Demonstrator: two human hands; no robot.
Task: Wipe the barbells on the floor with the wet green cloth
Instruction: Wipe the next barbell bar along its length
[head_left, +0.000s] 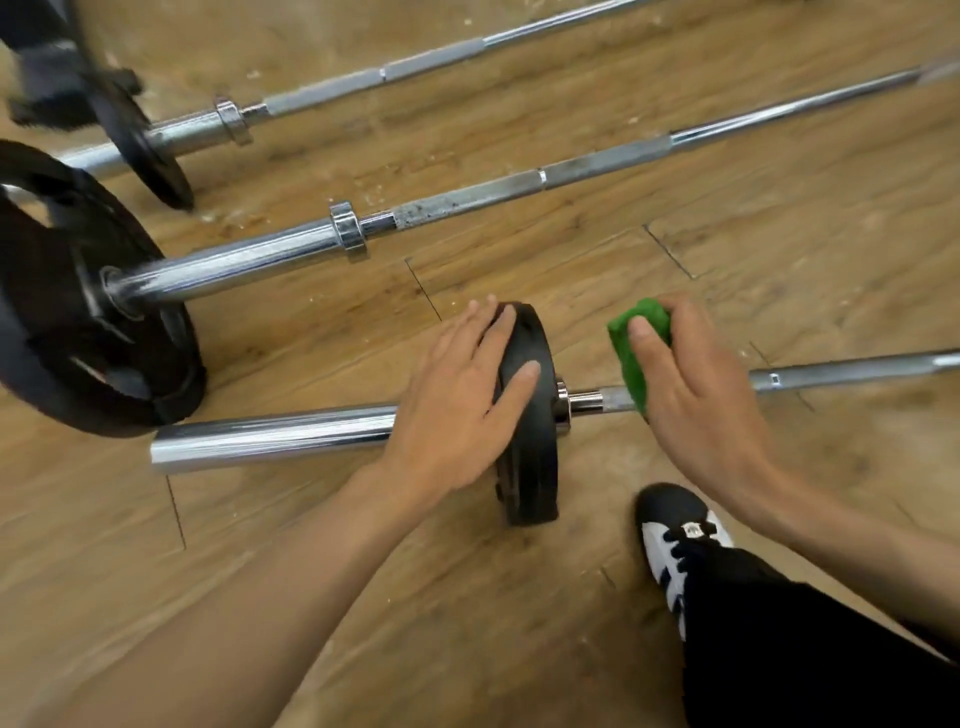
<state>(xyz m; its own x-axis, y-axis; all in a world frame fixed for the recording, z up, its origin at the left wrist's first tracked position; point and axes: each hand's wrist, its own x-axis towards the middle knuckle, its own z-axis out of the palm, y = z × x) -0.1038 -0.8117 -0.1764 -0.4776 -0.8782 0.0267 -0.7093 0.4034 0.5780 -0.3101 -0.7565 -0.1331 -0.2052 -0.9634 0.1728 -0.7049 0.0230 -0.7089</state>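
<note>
Right hand grips the green cloth, thumb on the front of it and fingers curled over the top. Cloth is bunched and pressed down on the shaft of the nearest barbell, just right of the small black plate and its chrome collar. Cloth touches the shaft; a short bare stretch of bar shows between cloth and collar.

Left hand is released, fingers straight and spread, lying flat on the upper left face and rim of the small black plate. It holds nothing. Plate stands upright on edge on the wooden floor. Chrome sleeve runs out left of the plate, thin shaft runs out right of it.

Middle barbell lies beyond the small black plate, well apart from it, with rust-like speckling on its grip section. Its large black plate sits far left of the small one, leaning over the nearest barbell's sleeve end. Far barbell lies further back still, with a thin black plate at its left end. White specks litter the floor between those two bars.

Black-and-white shoe is planted on the floor just right of the small plate's bottom edge, under the right forearm, black trouser leg above it.
</note>
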